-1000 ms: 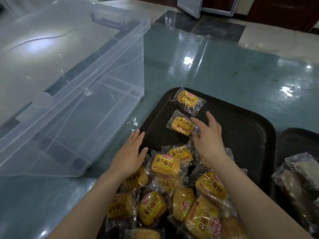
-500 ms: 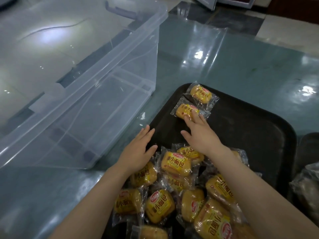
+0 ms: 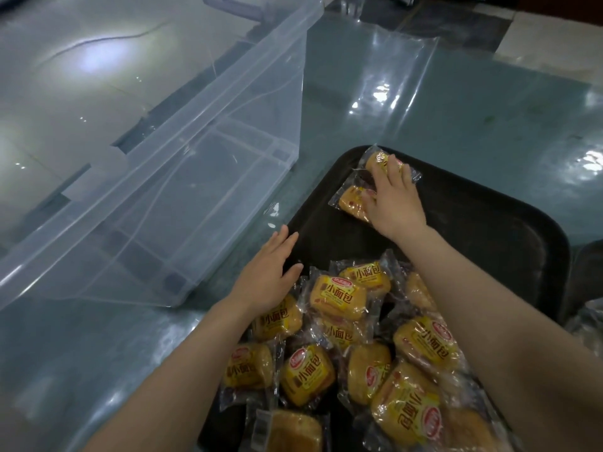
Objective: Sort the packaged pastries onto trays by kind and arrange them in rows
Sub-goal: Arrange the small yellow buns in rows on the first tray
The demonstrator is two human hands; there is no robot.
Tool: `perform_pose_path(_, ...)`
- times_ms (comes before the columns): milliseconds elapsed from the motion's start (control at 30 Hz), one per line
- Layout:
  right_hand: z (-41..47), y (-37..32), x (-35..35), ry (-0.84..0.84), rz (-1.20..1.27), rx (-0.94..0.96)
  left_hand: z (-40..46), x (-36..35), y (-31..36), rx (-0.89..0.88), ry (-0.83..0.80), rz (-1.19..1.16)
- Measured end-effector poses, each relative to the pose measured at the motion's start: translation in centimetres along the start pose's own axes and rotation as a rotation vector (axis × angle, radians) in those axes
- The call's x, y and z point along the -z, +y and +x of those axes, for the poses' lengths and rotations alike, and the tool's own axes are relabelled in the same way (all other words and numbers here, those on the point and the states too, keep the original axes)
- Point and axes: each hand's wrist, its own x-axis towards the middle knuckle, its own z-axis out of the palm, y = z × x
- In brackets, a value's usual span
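Observation:
A dark tray (image 3: 483, 243) lies on the table. At its far left corner lie two yellow packaged buns side by side, the farther bun (image 3: 375, 159) and the nearer bun (image 3: 350, 202). My right hand (image 3: 393, 203) lies flat over both, fingers spread and pressing on them. Several more yellow packaged buns (image 3: 339, 296) are heaped at the tray's near end. My left hand (image 3: 267, 274) rests flat on the tray's left rim beside the heap, fingers straight, holding nothing.
A big clear plastic bin (image 3: 182, 177) stands tilted just left of the tray. A second dark tray (image 3: 587, 265) shows at the right edge, with another clear-wrapped pastry (image 3: 587, 324) on it. The table has a glossy green top (image 3: 473, 102).
My right hand has reached farther up the tray, pushing the nearer bun up against the farther one in the corner. My left hand stays at the tray's left rim.

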Motion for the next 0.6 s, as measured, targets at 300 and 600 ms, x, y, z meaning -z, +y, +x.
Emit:
perform_pose_path(300,1.4,1.0,-1.8,-0.020,-0.110,0.100,0.1,-0.1,-0.1,0.002,-0.003,0.007)
perform_pose_path(600,0.2,0.6,-0.8,-0.012,-0.057,0.120,0.0,0.0,0.1,0.020,-0.021,-0.013)
